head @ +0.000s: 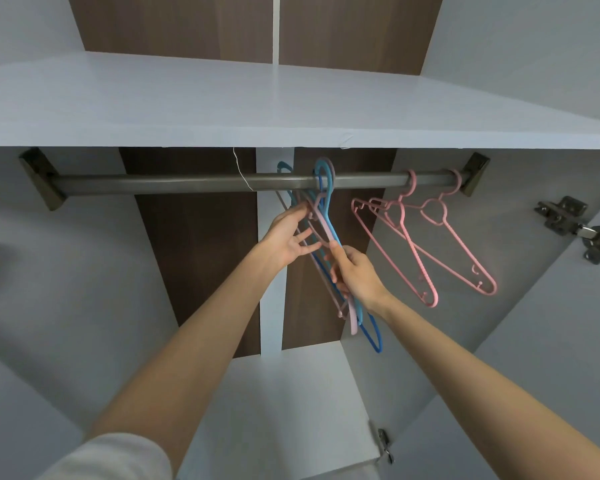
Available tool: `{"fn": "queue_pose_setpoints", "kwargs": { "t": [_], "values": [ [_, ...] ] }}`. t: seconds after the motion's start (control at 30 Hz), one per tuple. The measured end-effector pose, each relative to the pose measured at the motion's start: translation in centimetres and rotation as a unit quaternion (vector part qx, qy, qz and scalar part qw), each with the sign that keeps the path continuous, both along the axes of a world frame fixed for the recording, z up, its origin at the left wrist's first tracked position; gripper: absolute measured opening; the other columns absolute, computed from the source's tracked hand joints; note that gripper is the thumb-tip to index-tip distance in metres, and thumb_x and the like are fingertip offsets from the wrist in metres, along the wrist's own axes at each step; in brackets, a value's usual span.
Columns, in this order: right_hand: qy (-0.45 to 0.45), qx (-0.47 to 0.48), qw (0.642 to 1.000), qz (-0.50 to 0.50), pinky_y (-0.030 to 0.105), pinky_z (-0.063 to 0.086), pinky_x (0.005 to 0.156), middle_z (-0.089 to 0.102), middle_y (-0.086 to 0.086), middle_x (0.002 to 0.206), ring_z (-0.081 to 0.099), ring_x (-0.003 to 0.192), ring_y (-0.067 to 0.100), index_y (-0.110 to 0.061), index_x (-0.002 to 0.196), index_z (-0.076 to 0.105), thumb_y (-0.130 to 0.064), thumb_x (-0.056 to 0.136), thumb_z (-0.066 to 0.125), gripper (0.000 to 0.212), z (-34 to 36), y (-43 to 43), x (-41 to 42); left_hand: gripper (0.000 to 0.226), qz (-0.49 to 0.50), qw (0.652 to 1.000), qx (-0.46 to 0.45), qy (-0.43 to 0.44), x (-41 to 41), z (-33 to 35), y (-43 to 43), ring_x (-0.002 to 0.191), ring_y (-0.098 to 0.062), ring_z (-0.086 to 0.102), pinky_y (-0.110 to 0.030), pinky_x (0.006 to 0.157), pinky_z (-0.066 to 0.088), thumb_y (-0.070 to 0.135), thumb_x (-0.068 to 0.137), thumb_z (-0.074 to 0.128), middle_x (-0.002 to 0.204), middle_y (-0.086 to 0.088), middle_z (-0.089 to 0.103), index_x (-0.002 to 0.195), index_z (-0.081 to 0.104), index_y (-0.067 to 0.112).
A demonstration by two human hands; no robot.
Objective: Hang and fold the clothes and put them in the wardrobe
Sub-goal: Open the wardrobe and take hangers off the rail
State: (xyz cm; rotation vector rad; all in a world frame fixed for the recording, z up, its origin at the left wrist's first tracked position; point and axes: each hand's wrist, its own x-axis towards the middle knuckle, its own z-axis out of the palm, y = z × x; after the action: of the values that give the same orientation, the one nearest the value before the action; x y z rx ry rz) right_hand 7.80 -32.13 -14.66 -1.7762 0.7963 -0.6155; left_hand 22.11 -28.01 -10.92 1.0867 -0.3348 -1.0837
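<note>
- Inside the wardrobe, mid-rail: a bunch of hangers, blue and mauve, hooks over the rail; two pink hangers hang apart to the right.
- Left hand: fingers spread and fairly straight, tips against the bunch just below the hooks. No firm grasp is evident.
- Right hand: fingers curled round the lower arms of the bunch, gripping them.
- Clothes: none in view; the hangers are the only task items present.
- Risk, tangling: the hangers overlap closely, so drawing one out may well drag its neighbours off the rail.
- Risk, dropping: with only the right hand gripping, a freed hanger could slide down and fall to the wardrobe floor.
- Risk, snagging: a loose thread dangles from the shelf across the rail, near the bunch, and could catch a hook.
- Hard to make out: the number of hangers in the bunch, and which one the right hand holds.
- Hidden: the rear hooks, partly behind the rail, and the hanger arms under the right palm.
- Cut off: the lower wardrobe and any garment waiting outside it.
</note>
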Motion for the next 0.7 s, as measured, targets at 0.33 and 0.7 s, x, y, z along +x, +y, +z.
{"fn": "queue_pose_setpoints", "kwargs": {
  "t": [0.33, 0.7],
  "values": [
    [-0.044, 0.071, 0.996, -0.003, 0.019, 0.036, 0.036, 0.046, -0.003, 0.044, 0.036, 0.032, 0.008, -0.007, 0.101, 0.057, -0.043, 0.103, 0.027, 0.047, 0.8, -0.4, 0.2, 0.031, -0.012, 1.0, -0.001, -0.01, -0.4, 0.9, -0.9, 0.114, -0.028, 0.055, -0.048, 0.08, 0.049, 0.03, 0.095, 0.053, 0.111, -0.005, 0.062, 0.121, 0.056, 0.012],
    [-0.038, -0.009, 0.998, -0.045, 0.021, 0.037, 0.034, 0.065, 0.009, 0.067, 0.042, 0.033, 0.01, -0.012, 0.103, 0.053, -0.029, 0.104, 0.031, 0.028, 0.6, -0.8, 0.4, 0.036, -0.05, 0.998, -0.02, 0.017, -0.7, 0.2, -1.7, 0.116, -0.026, 0.055, -0.037, 0.078, 0.05, 0.036, 0.096, 0.049, 0.123, -0.011, 0.06, 0.122, 0.054, 0.012]
  ]
}}
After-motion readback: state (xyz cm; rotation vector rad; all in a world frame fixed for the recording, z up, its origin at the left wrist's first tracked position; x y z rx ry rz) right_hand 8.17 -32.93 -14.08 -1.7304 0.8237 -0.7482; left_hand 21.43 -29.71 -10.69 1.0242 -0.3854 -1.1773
